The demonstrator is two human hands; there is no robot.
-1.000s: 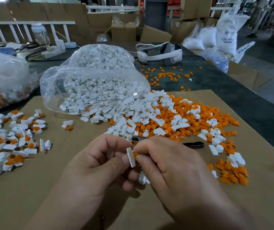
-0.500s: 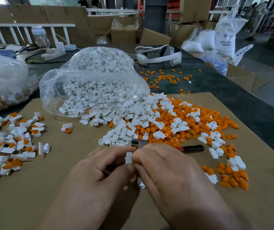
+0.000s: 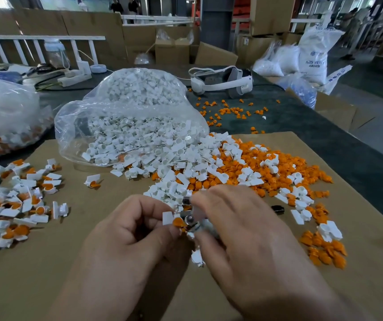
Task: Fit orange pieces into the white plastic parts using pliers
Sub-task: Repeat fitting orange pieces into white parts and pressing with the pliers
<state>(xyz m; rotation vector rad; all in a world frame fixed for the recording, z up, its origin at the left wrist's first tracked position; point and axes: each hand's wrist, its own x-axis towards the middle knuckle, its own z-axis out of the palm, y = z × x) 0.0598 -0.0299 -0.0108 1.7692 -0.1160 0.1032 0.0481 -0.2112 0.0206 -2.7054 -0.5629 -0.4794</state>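
Note:
My left hand [image 3: 137, 230] pinches a white plastic part [image 3: 167, 217] with an orange piece [image 3: 177, 222] seated at its lower edge. My right hand [image 3: 246, 230], blurred, lies over the pliers; their metal head [image 3: 189, 220] shows just right of the held part, and a black handle tip [image 3: 277, 209] sticks out beyond the knuckles. Whether its fingers grip the pliers is hidden. Behind the hands, loose white parts [image 3: 185, 163] and orange pieces [image 3: 274, 172] lie heaped together.
White parts spill from an open clear bag [image 3: 128, 117] onto the cardboard sheet [image 3: 88, 269]. Fitted white-and-orange parts [image 3: 12, 205] lie at the left, near another bag [image 3: 5, 112]. One white part [image 3: 197, 257] lies under my hands. A white headset [image 3: 220, 81] lies on the far table.
My hands have parted. The left hand keeps the white part, now showing the orange piece in it. The right hand has moved forward and right onto the pliers.

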